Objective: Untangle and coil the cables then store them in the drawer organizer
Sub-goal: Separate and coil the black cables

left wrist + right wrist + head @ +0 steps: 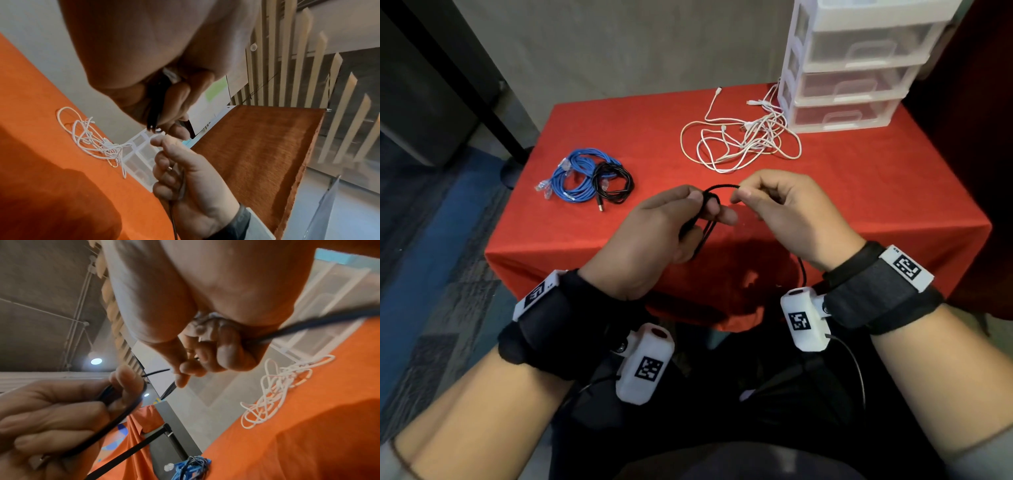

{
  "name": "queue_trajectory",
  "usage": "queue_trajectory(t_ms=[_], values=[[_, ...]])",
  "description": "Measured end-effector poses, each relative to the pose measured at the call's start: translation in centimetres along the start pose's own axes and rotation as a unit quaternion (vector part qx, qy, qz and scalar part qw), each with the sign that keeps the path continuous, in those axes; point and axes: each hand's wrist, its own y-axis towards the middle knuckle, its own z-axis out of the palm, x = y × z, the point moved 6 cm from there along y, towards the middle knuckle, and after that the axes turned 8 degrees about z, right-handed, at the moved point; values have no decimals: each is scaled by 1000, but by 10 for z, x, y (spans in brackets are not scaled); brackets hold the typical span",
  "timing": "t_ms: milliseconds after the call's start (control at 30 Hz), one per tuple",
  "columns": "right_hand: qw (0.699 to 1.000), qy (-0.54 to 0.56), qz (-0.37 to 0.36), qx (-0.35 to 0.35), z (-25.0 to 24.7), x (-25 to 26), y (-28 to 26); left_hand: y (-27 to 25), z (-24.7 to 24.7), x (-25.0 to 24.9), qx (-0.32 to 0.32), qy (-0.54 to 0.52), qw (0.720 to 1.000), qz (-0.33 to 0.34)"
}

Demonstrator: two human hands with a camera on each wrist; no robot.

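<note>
Both hands work on a thin black cable (722, 186) above the near half of the red table (859, 192). My left hand (709, 205) grips several gathered loops of it, which hang down across the palm; the loops (153, 113) show dark between its fingers in the left wrist view. My right hand (739, 197) pinches the cable's free run between thumb and forefinger just right of the loops. The cable (320, 323) trails out behind the right palm. The white drawer organizer (852, 68) stands at the far right corner, all drawers closed.
A tangle of white cables (743, 144) lies in front of the organizer. A blue coiled cable (582, 174) and a black coiled cable (613, 183) lie together at the far left. The table's near edge (688, 308) drops off just past my wrists.
</note>
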Motion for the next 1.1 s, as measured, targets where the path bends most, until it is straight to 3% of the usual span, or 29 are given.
queue_trajectory(t_ms=[200,300,367,533,700,767,833,867,967,1033,1100], values=[[999,-38,39,6,6,-26,-7,-2,-3,-15,14,-43,998,43],[992,-105,24,73,31,-23,-23,6,-8,-19,-23,-106,992,59],[987,-116,5,107,47,-11,-36,13,-9,-14,-51,-90,992,79],[974,-160,-41,154,50,24,-49,15,-8,5,-64,149,970,180],[977,-163,-72,114,26,38,-40,8,-5,7,-2,447,866,223],[988,-113,-77,66,14,41,-33,8,-1,10,26,387,909,154],[992,-80,-96,20,5,43,-29,8,3,16,62,266,961,54],[991,-72,-109,4,2,44,-28,7,7,15,86,211,973,24],[995,-3,-95,28,4,38,-28,6,11,12,120,102,987,5],[994,70,-51,63,10,32,-27,6,10,12,115,84,990,22],[994,90,-24,51,14,27,-26,7,9,13,91,93,991,34]])
